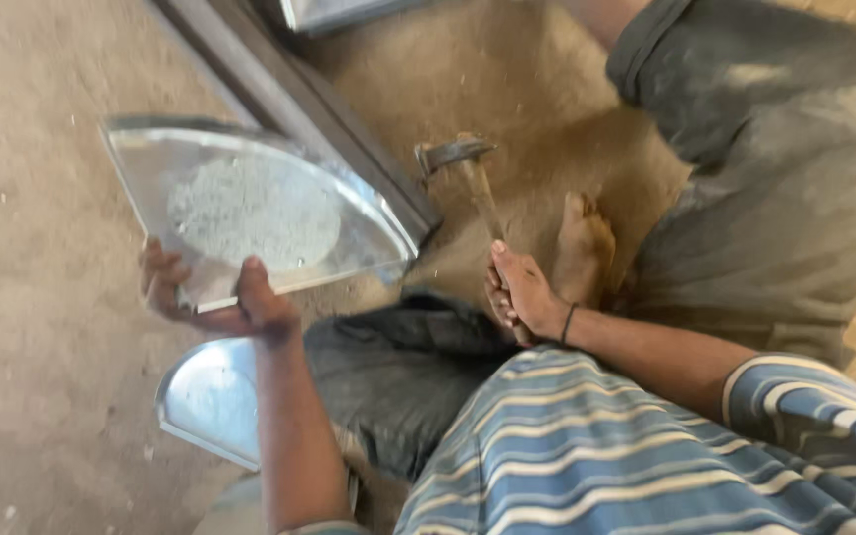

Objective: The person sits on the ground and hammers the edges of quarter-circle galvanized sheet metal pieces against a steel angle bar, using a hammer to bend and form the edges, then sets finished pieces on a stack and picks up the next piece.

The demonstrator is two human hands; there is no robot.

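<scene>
Metal tray (260, 213) sits tilted in the left hand (215, 297), gripped at its near edge with one corner resting on a steel bar (349, 129) — the right hand (522, 292) clenches a hammer (468, 173) beside it, head raised

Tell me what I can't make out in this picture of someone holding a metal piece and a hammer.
- Hammer, head view: motion blur smears its head; the right hand hides the lower handle.
- Quarter-round metal sheet: the left hand covers its near edge; the pale patch is glare or dust, unclear.
- Second metal sheet: partly behind the left forearm.
- Metal bar: cut off by the top edge.
</scene>
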